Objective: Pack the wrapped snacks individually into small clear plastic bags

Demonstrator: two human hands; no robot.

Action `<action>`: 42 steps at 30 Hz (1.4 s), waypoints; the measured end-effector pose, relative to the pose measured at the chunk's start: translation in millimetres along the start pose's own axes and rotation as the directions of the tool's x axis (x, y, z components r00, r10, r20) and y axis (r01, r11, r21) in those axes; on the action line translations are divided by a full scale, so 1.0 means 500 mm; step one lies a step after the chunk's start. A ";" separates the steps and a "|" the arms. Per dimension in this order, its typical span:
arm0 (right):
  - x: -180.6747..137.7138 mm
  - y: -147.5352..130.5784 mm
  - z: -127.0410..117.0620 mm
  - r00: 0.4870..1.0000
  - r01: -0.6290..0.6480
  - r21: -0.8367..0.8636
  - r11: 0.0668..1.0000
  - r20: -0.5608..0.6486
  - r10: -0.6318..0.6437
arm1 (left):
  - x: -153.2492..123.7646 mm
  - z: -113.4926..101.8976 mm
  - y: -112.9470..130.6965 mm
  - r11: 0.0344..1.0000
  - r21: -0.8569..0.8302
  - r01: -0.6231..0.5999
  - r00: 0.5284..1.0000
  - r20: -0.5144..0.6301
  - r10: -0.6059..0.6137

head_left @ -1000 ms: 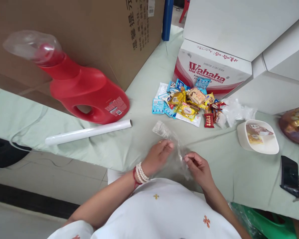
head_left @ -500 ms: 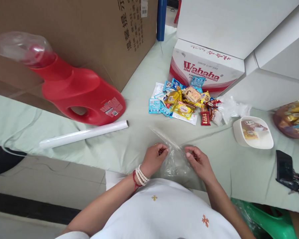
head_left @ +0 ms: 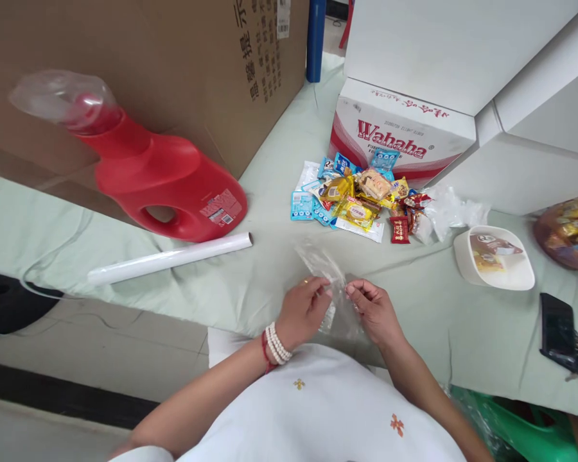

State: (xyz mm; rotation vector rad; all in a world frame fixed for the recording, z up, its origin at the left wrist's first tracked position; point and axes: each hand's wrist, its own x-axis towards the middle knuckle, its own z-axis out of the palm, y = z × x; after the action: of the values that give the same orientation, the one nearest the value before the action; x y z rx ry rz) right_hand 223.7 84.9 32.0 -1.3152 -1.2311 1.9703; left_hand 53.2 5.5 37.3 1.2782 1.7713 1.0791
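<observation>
Between my hands is a thin, clear plastic bag (head_left: 338,307), crumpled and partly covered by my fingers. My left hand (head_left: 304,309), with beads at its wrist, pinches the bag on one side. Thumb and forefinger of my right hand (head_left: 376,311) are closed on its other edge. A flap of the bag sticks out toward the far side of the table. Beyond it lies a pile of wrapped snacks (head_left: 356,208) in yellow, blue and red packets, apart from both hands.
A red detergent bottle (head_left: 173,173) and a white roll (head_left: 173,258) lie to the left before a large cardboard box (head_left: 173,70). Behind the snacks stands a Wahaha carton (head_left: 399,131). On the right are a white bowl (head_left: 517,276), a phone (head_left: 556,324) with keys, and a snack basket (head_left: 553,247).
My hands have come closer together on the plastic bag, the right one moving left. The bag's far flap is bunched differently. The whole view has shifted slightly.
</observation>
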 end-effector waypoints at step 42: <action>-0.026 -0.111 -0.254 0.767 0.373 -0.856 0.359 0.067 -0.638 | 0.104 -0.073 -0.076 0.790 0.488 -0.372 0.872 0.474 0.119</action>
State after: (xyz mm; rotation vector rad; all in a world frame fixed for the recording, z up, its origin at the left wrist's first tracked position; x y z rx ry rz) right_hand 338.1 155.4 68.9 -1.2551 -2.2336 0.6286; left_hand -7.9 40.6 14.8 1.9893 1.6542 0.3290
